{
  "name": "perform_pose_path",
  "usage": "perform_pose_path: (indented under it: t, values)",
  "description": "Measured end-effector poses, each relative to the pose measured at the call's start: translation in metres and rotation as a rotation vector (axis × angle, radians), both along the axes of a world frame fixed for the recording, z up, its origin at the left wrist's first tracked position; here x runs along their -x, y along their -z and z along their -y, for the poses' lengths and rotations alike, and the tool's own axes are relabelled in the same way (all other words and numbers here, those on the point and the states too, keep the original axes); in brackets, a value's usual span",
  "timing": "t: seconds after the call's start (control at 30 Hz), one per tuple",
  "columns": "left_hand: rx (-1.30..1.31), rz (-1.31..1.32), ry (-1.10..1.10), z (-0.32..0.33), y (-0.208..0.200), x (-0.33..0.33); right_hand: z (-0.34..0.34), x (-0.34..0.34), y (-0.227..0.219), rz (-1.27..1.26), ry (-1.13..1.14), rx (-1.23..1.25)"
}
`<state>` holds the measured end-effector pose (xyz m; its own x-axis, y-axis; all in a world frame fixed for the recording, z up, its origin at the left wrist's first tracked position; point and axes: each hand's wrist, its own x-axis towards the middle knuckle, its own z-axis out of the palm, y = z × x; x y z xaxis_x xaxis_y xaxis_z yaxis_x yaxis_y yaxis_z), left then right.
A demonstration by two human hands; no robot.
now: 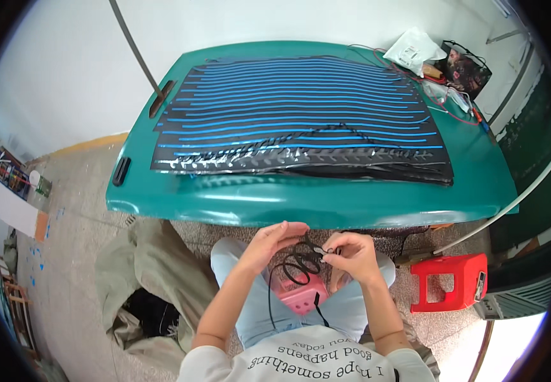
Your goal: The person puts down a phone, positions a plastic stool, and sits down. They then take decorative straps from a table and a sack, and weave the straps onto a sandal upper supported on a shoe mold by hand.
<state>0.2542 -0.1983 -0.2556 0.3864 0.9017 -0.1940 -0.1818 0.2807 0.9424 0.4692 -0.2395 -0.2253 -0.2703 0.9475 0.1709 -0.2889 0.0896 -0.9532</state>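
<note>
On the near side of the green table (pixel 237 207), above the lap (pixel 256 312), the right hand (pixel 352 254) pinches the looped black cord (pixel 314 258) as if to steady it; the left hand (pixel 277 244) curves alongside, its hold hard to tell.

black cord (pixel 314 259) | thin | gathered in loose, uneven loops | one strand trailing at left | above the lap (pixel 350 313)

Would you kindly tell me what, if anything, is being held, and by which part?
The right hand pinches a black cord at the upper right of its loops; whether the left hand grips is unclear.
</note>
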Motion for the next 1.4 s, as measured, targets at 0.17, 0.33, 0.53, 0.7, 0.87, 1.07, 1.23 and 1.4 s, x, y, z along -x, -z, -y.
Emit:
perform_pose_path:
  t: [0.17,0.33,0.53,0.7,0.87,1.07,1.23,1.4]
  values:
    - [-0.361,-0.321,0.071,-0.047,-0.029,-0.032,0.008,-0.016,0.005,-0.099,0.032,0.032]
    - [-0.379,-0.33,0.269,-0.065,-0.028,-0.053,-0.003,-0.028,0.016,-0.135,0.126,-0.001]
    - [0.234,0.395,0.263,-0.021,-0.016,-0.054,-0.012,-0.04,0.032,-0.145,0.12,0.009]
    - [0.278,0.379,0.175,-0.006,-0.004,-0.044,-0.01,-0.031,0.043,-0.049,0.111,-0.06]
    - [-0.06,0.155,-0.119,0.016,-0.002,-0.041,0.004,-0.013,0.008,0.055,0.326,0.153]
    - [-0.707,-0.239,-0.24,0.026,-0.006,-0.037,0.001,0.01,-0.013,0.528,0.284,-0.253]
    - [-0.831,-0.219,-0.238,0.03,0.0,-0.026,0.006,0.017,-0.026,0.719,0.22,-0.42]
    - [-1.061,-0.285,-0.259,0.03,0.002,-0.017,0.004,0.022,-0.024,0.751,0.243,-0.66]
